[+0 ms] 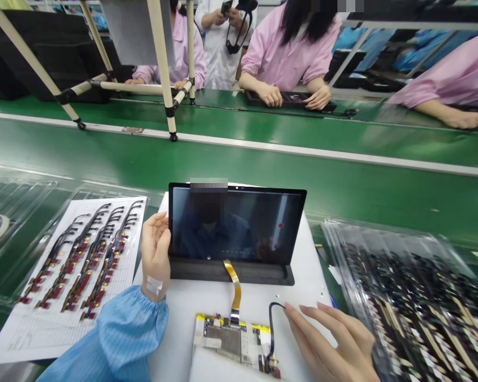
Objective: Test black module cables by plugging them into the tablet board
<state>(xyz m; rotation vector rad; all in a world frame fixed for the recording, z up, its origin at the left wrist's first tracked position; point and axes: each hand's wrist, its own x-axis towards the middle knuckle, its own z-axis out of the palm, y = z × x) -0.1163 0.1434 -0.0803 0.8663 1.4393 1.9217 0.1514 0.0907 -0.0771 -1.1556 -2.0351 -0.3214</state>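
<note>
I count one long green bench (123, 159), smooth and glossy, and beyond it three people in pink (281, 61) plus one in a white coat (219, 53). On my side lies one flat, matte white board (255, 302). Clear, ridged plastic trays flank it: the right-hand tray (342, 227) is crowded with dark and tan cabled parts I cannot number. To the left, one ruled paper sheet (35, 339) bears four slanting rows of black-wired parts (117, 241) with red ends.

One glassy, rectangular screen (258, 228) leans upright in one black, slotted base (279, 273) on the board. The left hand (156, 254), half curled, is at the screen's left edge; I cannot tell whether it grips. The right hand (338, 339) pinches one thin, rubbery-looking black cable (271, 329) by its end, other fingers spread.

That cable arches from one flat circuit board (223, 339), edged with yellow tape, just in front of the base. One wavy gold ribbon (236, 292) joins it to the screen's lower edge.
</note>
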